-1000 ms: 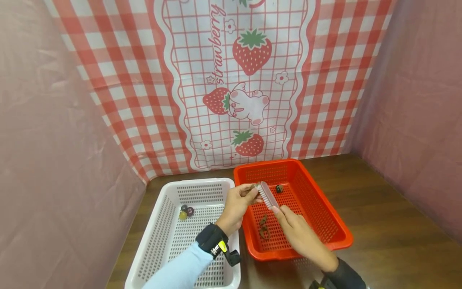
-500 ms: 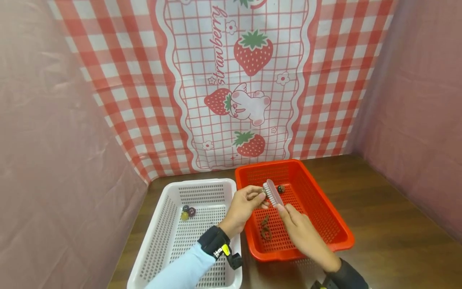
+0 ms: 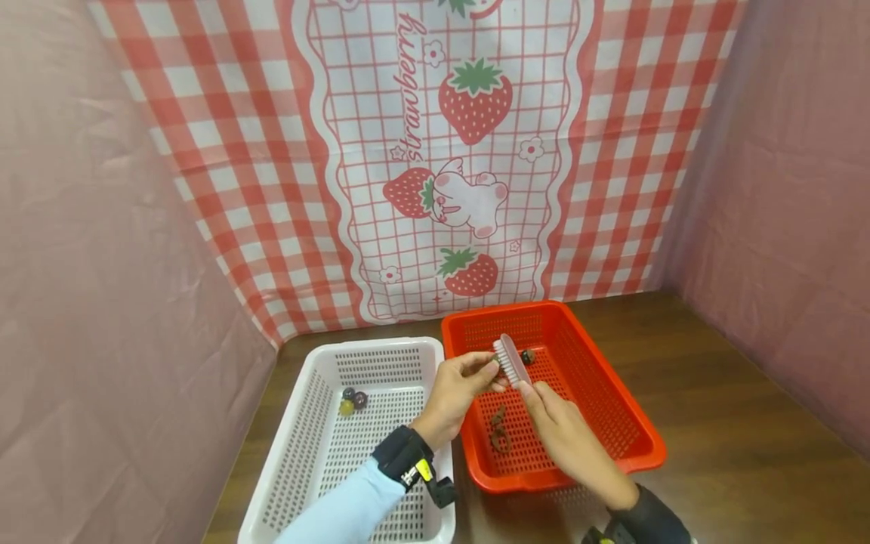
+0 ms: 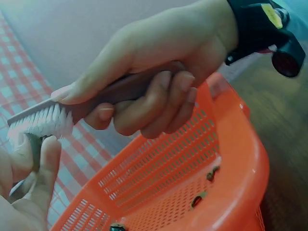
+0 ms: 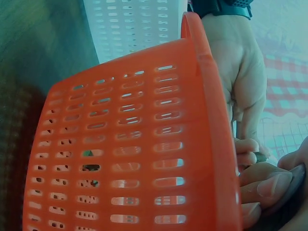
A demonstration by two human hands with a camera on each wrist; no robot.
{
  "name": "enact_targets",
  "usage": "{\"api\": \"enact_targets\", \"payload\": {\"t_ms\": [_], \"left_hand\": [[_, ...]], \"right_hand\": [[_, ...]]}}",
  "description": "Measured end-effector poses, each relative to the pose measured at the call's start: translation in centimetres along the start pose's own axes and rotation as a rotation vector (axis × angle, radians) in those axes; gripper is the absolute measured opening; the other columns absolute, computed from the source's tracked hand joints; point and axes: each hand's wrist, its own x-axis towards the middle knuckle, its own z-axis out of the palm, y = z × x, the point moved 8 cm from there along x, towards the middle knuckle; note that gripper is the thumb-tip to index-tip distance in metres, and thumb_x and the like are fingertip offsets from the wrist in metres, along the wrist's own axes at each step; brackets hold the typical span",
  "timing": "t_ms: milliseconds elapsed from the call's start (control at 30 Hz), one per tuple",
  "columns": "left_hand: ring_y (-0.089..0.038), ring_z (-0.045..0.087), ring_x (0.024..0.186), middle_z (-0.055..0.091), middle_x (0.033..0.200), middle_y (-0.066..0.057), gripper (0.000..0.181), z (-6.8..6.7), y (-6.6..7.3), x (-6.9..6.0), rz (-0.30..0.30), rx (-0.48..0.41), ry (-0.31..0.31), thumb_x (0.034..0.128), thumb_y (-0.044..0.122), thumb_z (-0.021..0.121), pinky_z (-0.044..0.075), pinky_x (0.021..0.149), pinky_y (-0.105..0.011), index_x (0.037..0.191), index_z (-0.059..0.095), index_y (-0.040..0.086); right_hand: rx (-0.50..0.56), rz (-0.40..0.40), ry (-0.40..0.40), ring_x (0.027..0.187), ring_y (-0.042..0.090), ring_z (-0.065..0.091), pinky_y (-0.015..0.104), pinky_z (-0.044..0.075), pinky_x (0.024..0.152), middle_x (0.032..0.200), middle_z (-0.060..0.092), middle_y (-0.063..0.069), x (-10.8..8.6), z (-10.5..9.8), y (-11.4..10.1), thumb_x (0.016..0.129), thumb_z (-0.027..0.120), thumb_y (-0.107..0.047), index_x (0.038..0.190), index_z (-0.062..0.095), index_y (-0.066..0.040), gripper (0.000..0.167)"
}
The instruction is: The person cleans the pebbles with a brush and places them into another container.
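Over the red basket [image 3: 628,442], my left hand [image 3: 457,391] pinches a small dark olive-green piece [image 4: 34,148] between thumb and fingertips. Most of the piece is covered by the fingers, so its kind cannot be made out. My right hand [image 3: 567,438] grips the handle of a scrub brush [image 3: 515,361] with a pinkish back and white bristles. In the left wrist view, the bristles [image 4: 41,122] press against the top of the piece. The right wrist view shows the piece mostly hidden beside the basket wall.
Inside the red basket lie brown ring-like pieces [image 3: 499,438] and a dark round piece [image 3: 528,357]. At left stands a white basket [image 3: 275,446] holding purple and grey balls and a yellow ball [image 3: 347,408]. Both rest on a wooden table [image 3: 734,423]; a checked cloth [image 3: 272,189] hangs behind.
Both hands, with the piece and the brush, have shifted slightly right over the last second. The brush has moved a little against the piece; both grips are kept.
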Motion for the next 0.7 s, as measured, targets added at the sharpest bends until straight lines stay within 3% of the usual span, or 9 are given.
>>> {"api": "enact_targets", "payload": {"t_ms": [200, 400, 600, 700], "left_hand": [[-0.015, 0.071, 0.077, 0.073, 0.102, -0.019, 0.031, -0.5, 0.0, -0.1, 0.005, -0.005, 0.057, 0.104, 0.01, 0.061, 0.061, 0.082, -0.033, 0.129, 0.061, -0.009], [-0.017, 0.071, 0.081, 0.072, 0.108, -0.02, 0.035, 1.2, -0.1, -0.5, 0.017, 0.115, -0.071, 0.1054, 0.007, 0.058, 0.062, 0.081, -0.038, 0.137, 0.058, -0.008], [-0.017, 0.071, 0.076, 0.074, 0.103, -0.018, 0.036, 0.7, 0.2, -0.5, 0.026, 0.142, -0.048, 0.1047, 0.01, 0.06, 0.062, 0.077, -0.036, 0.136, 0.059, -0.007], [-0.02, 0.072, 0.075, 0.074, 0.102, -0.017, 0.033, 1.3, 0.0, -0.7, 0.01, 0.181, -0.119, 0.1046, 0.009, 0.061, 0.062, 0.076, -0.037, 0.134, 0.062, -0.006]], "right_hand": [[-0.004, 0.018, -0.048, 0.052, 0.01, 0.03, 0.025, 0.029, 0.047, 0.066, 0.039, -0.001, -0.3, 0.6, 0.2, 0.111, 0.039, -0.047, 0.094, 0.05, -0.01, 0.042], [-0.035, -0.01, -0.013, 0.051, 0.009, 0.031, 0.024, 0.028, 0.045, 0.065, 0.039, -0.002, 0.0, 0.6, 0.4, 0.112, 0.039, -0.045, 0.099, 0.053, -0.011, 0.038], [-0.053, -0.024, -0.022, 0.051, 0.008, 0.032, 0.024, 0.029, 0.045, 0.065, 0.039, -0.002, -0.1, 0.7, 0.4, 0.112, 0.04, -0.043, 0.1, 0.053, -0.011, 0.037], [-0.064, -0.01, -0.007, 0.051, 0.009, 0.03, 0.023, 0.028, 0.046, 0.065, 0.038, -0.002, -0.1, 0.5, 0.6, 0.112, 0.038, -0.045, 0.097, 0.052, -0.01, 0.041]]}}
